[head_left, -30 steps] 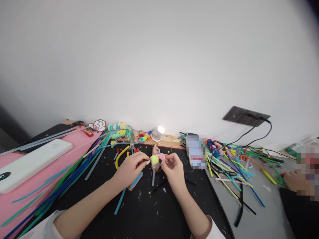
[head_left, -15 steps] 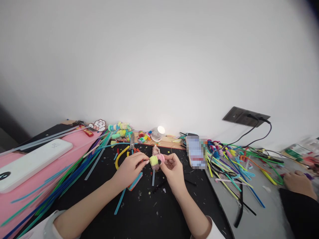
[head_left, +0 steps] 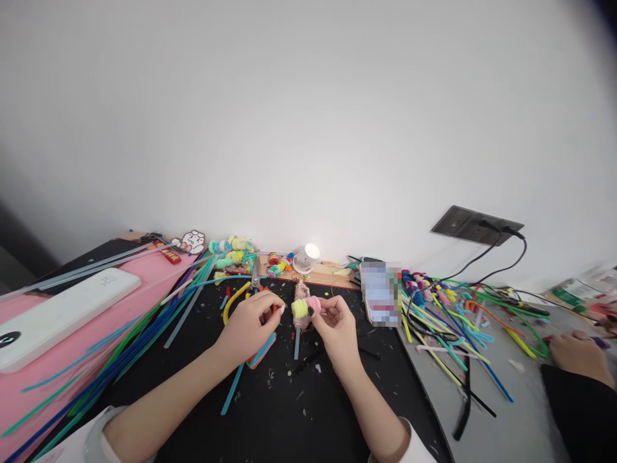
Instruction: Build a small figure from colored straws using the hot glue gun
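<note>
Coils of yellow and pink chenille stem (head_left: pixel 299 310) sit between two bare hands above a black work surface (head_left: pixel 294 427) in the head view — held at the pink end in a close pinch by the right hand (head_left: pixel 338 329). The left hand (head_left: pixel 251 323) is curled just beside the yellow end, apart from it; whether its fingertips pinch anything cannot be told. A light, steady right-hand pinch would likely suit best — hard squeezing could flatten the soft pile.
</note>
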A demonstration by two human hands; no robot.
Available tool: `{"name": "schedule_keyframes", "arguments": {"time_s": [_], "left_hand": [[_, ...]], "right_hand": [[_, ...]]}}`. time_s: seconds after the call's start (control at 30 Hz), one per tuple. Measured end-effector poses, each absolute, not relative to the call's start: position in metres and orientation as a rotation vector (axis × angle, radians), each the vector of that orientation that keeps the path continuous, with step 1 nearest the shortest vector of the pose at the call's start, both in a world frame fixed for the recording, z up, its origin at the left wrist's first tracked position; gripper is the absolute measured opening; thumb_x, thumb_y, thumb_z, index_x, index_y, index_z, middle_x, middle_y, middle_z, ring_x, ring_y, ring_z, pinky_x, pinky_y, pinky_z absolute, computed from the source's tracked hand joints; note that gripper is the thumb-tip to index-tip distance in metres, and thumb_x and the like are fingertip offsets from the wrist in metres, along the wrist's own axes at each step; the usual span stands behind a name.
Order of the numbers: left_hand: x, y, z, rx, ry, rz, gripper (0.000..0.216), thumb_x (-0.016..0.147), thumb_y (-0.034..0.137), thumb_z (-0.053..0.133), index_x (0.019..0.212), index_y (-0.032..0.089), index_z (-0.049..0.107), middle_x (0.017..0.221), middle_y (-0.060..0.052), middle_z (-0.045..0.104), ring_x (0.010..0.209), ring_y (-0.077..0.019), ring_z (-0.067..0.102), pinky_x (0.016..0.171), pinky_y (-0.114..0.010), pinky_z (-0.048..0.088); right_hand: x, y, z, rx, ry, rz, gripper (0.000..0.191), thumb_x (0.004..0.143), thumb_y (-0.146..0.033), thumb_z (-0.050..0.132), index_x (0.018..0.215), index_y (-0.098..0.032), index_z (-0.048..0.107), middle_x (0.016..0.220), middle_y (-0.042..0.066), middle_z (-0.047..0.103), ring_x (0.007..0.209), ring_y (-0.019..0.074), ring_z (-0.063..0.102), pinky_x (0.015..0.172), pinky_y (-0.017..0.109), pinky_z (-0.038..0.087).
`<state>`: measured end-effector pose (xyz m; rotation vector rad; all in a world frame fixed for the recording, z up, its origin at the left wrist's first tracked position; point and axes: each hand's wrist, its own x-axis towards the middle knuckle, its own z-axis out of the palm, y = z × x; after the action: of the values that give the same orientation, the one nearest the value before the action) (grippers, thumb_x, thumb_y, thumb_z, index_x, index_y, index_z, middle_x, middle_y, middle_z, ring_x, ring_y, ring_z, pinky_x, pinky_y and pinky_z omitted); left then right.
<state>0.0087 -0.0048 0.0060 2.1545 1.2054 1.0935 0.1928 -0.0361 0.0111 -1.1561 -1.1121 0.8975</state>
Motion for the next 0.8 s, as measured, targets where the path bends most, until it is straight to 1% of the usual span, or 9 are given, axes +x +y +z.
{"name": "schedule_keyframes", "arguments": {"time_s": [0.13, 0.23, 0.3, 0.5, 0.8], "left_hand": [[0.0077, -0.0066, 0.0102, 2.073, 1.226, 1.081, 0.012, 0.087, 0.022, 0.046, 0.078, 0.022, 0.052, 0.069, 0.002, 0.053, 0.056, -0.014, 0.05, 0.055, -0.026, 0.041], [0.0073, -0.0077, 0.0125, 2.03, 1.239, 1.065, 0.019, 0.09, 0.023, 0.039, 0.072, 0.024, 0.042, 0.061, 0.004, 0.048, 0.055, -0.0163, 0.049, 0.056, -0.028, 0.04], [0.0071, -0.008, 0.0125, 2.012, 1.258, 1.06, 0.022, 0.093, 0.025, 0.034, 0.071, 0.024, 0.038, 0.058, 0.004, 0.047, 0.055, -0.0174, 0.049, 0.056, -0.03, 0.039], [0.0078, -0.0084, 0.0118, 1.982, 1.298, 1.074, 0.027, 0.096, 0.03, 0.029, 0.07, 0.025, 0.035, 0.053, 0.005, 0.044, 0.052, -0.0178, 0.047, 0.055, -0.03, 0.035], [0.008, -0.0089, 0.0153, 2.005, 1.294, 1.081, 0.034, 0.095, 0.031, 0.034, 0.062, 0.025, 0.029, 0.05, 0.006, 0.04, 0.048, -0.0153, 0.043, 0.053, -0.029, 0.032]], "right_hand": [[0.1932, -0.0353, 0.01, -1.164, -1.109, 0.882, 0.026, 0.07, -0.035, 0.075, 0.073, -0.022, 0.052, 0.09, 0.006, 0.075, 0.077, 0.0186, 0.07, 0.069, 0.03, 0.056], [0.193, -0.0354, 0.0103, -1.182, -1.111, 0.875, 0.028, 0.069, -0.037, 0.076, 0.073, -0.022, 0.052, 0.091, 0.007, 0.075, 0.078, 0.0194, 0.07, 0.069, 0.031, 0.056], [0.1932, -0.0354, 0.0101, -1.185, -1.113, 0.877, 0.029, 0.069, -0.038, 0.076, 0.073, -0.022, 0.052, 0.091, 0.007, 0.075, 0.077, 0.0193, 0.07, 0.069, 0.031, 0.056], [0.1936, -0.0354, 0.0094, -1.185, -1.108, 0.881, 0.029, 0.068, -0.038, 0.077, 0.073, -0.023, 0.053, 0.091, 0.007, 0.075, 0.077, 0.0193, 0.07, 0.069, 0.031, 0.056], [0.1934, -0.0361, 0.0096, -1.162, -1.118, 0.905, 0.024, 0.071, -0.03, 0.075, 0.074, -0.022, 0.053, 0.089, 0.005, 0.073, 0.076, 0.0173, 0.068, 0.068, 0.029, 0.055]]}}
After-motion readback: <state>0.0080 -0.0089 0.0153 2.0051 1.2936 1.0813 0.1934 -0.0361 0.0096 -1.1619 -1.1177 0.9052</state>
